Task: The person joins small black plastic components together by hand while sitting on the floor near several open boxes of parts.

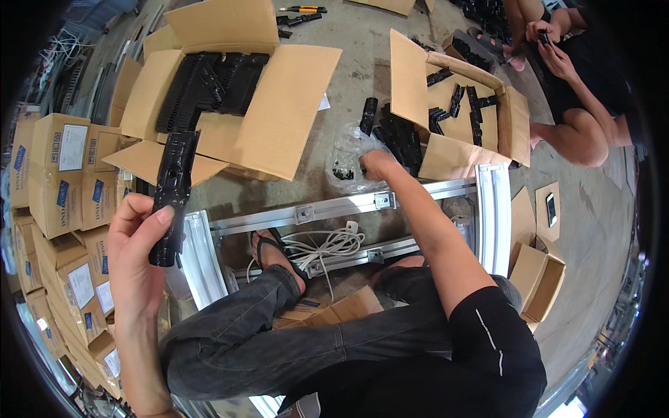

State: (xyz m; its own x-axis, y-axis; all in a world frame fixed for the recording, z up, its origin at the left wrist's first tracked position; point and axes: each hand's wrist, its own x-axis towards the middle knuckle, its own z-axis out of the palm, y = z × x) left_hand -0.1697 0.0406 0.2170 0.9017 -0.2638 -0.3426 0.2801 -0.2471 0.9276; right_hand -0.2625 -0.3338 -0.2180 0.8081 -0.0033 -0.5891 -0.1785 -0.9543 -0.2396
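Raised at the left, my left hand (139,240) grips a long black channel-shaped part (175,171) upright between thumb and fingers. My right hand (378,165) reaches forward over a clear plastic bag (350,145) on the floor, its fingers curled together. What they hold, if anything, is hidden. Small black pieces (343,174) lie in the bag beside that hand. Just right of it is a pile of similar black parts (399,139).
An open carton (293,115) packed with black parts stands front left; another carton (456,157) with loose ones stands right. An aluminium frame (279,219) surrounds my legs, with a white cable (327,247) inside. Stacked boxes (59,181) fill the left. Another person's hands (550,49) hold something dark.
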